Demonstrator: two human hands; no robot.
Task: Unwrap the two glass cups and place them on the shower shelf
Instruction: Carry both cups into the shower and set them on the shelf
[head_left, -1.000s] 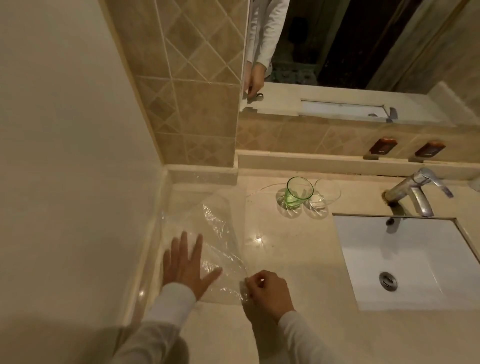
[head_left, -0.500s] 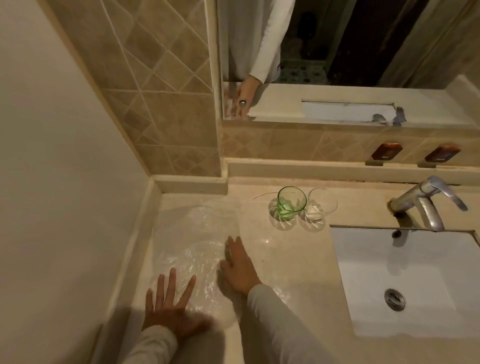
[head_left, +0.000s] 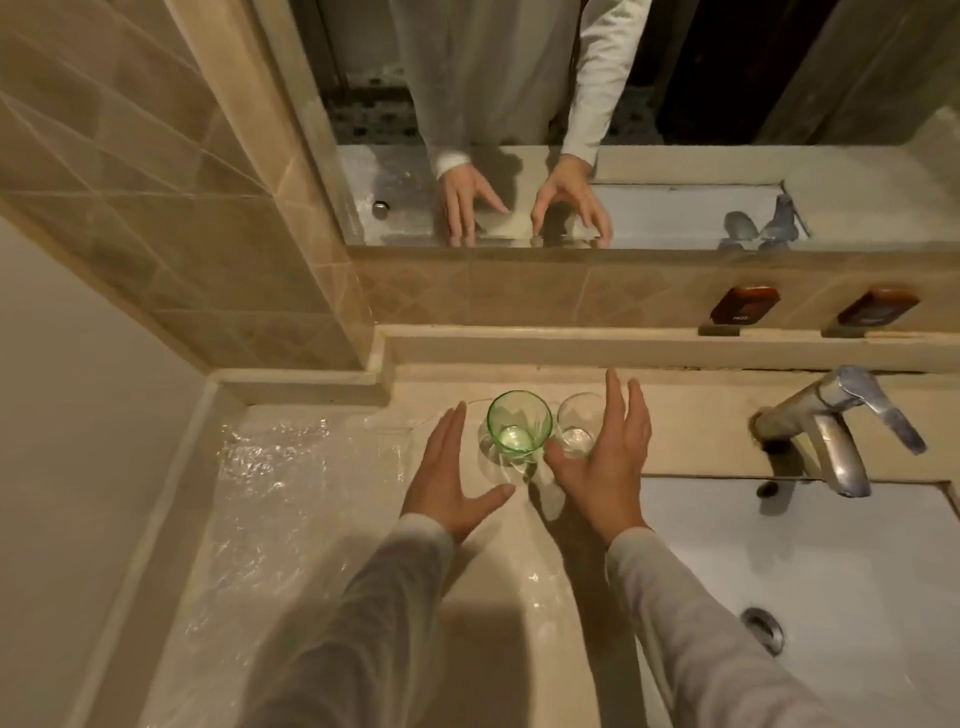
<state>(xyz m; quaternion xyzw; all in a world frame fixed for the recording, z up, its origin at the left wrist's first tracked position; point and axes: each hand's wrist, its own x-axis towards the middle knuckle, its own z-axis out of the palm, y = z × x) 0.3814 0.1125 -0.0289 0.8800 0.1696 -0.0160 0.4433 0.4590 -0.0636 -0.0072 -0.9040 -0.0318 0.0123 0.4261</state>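
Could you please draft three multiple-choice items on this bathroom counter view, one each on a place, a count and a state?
1. Where does the green glass cup stand?
A. in the sink basin
B. on the countertop, left of the clear glass cup
C. on the ledge by the soap dishes

2. How many glass cups are on the countertop?
A. one
B. two
C. three

3. What are the hands doing?
A. left hand and right hand are open, flanking the cups, with no grip closed on either
B. each holds a lifted cup
C. both are turning the faucet

Answers: 1 B, the green cup sits on the counter beside the clear one; 2 B, one green and one clear cup show; 3 A, fingers are spread and both cups rest on the counter.
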